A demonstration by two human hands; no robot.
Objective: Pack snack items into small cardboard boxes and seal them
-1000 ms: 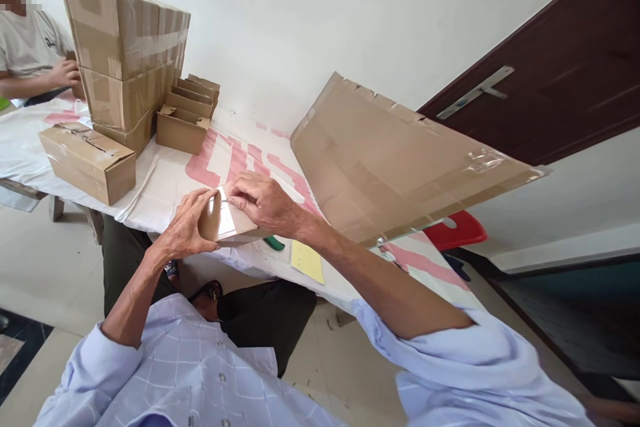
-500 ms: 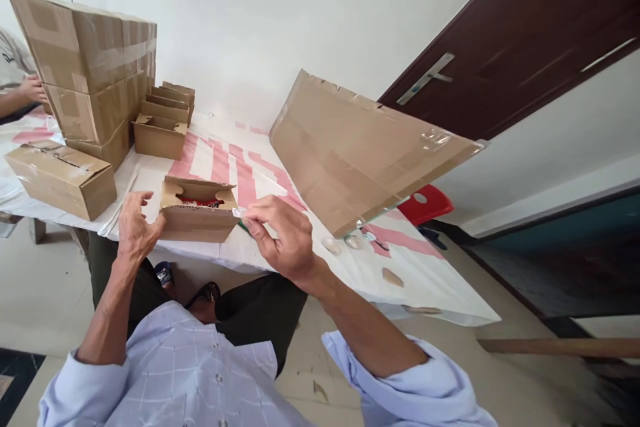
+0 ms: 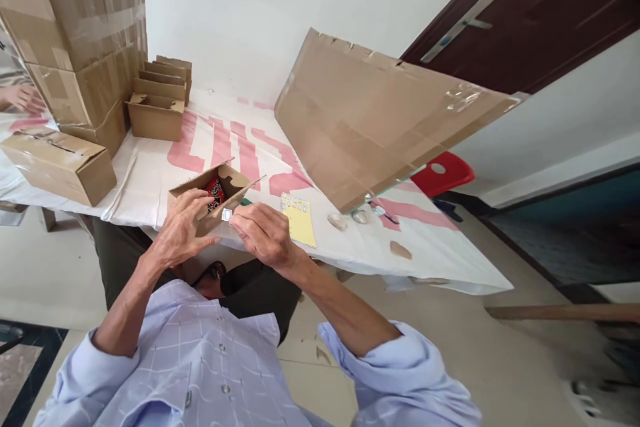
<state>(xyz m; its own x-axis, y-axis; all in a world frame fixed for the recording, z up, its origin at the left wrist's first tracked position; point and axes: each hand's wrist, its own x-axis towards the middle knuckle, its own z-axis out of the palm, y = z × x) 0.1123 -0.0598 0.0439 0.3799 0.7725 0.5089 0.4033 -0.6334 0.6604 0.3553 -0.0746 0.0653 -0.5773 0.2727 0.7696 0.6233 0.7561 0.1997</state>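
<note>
An open cardboard box (image 3: pixel 231 183) lies at the table's front edge, turned slantwise, with a red printed packet (image 3: pixel 215 195) inside. My left hand (image 3: pixel 183 230) is around its near left side, fingers over the rim and thumb along the near face. Part of the box is hidden behind that hand. Pinched in the fingertips of my right hand (image 3: pixel 265 235) is a small white sticker with a blue outline (image 3: pixel 227 215), held close to the box's near wall. Right of this hand, a yellow sticker sheet (image 3: pixel 303 221) with rows of small labels lies on the table.
Several open boxes (image 3: pixel 156 121) and a closed box (image 3: pixel 60 163) stand left, beside stacked taped cartons (image 3: pixel 100 47). A large cardboard sheet (image 3: pixel 370 120) leans at right, near tape rolls (image 3: pixel 360 216) and a red stool (image 3: pixel 445 173). Another person's hand (image 3: pixel 25 99) shows far left.
The box has turned slantwise, showing more of the red packet. My left hand has moved right onto it; my right hand has shifted slightly left and down with the sticker. The yellow sheet is now uncovered.
</note>
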